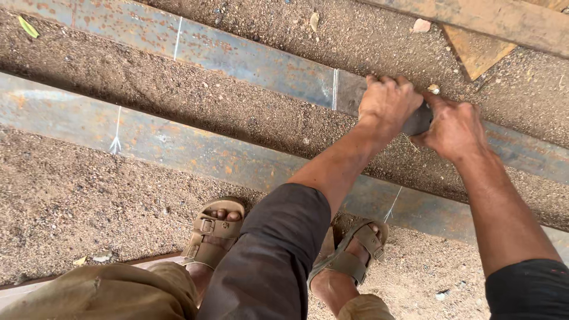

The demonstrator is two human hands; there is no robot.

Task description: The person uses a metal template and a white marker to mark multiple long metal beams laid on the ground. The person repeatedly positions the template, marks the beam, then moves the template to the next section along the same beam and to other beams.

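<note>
Two hands meet on the far steel strip: my left hand (388, 104) presses a dark flat tool (418, 120) against it, my right hand (451, 127) closed around that tool's other end. Marking seems underway; next I'd need steadiness.

Coarse brown sandy ground (77, 195) with pebbles, daylight; weathered orange-brown wooden planks (498, 29) top right; dry leaf scraps (27, 26) scattered.

an outdoor metalworking yard: long rusty steel strips (195, 56) with chalk marks lie on sandy, gravelly ground (71, 201)
</note>
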